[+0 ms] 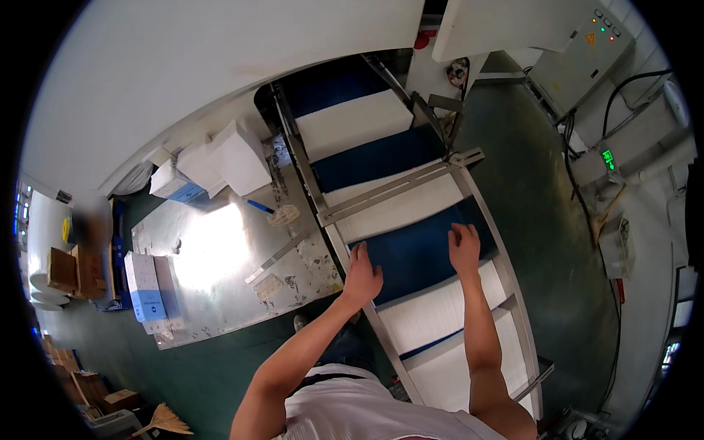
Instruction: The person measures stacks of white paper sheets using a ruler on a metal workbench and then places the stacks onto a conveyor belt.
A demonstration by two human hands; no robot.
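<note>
My left hand (361, 279) is over the left side of a conveyor, its fingers loosely bent and pointing away from me. Near the right rail, my right hand (463, 249) hovers with bent fingers apart. Nothing shows in either hand. Beneath them runs a dark blue belt (414, 257). Just beyond my fingertips lies a wide white sheet-like stack (400, 205); whether I touch its edge I cannot tell. Closer to me, another white stack (440, 315) and a further white stack (469, 374) lie on the belt, a thin blue gap between them.
A metal crossbar (400, 187) spans the conveyor beyond my hands. On the left, a shiny metal table (220, 293) bears blue-and-white boxes (149, 304), white blocks (238, 158) and a blue pen-like tool (259, 207). A grey control cabinet (583, 55) stands far right.
</note>
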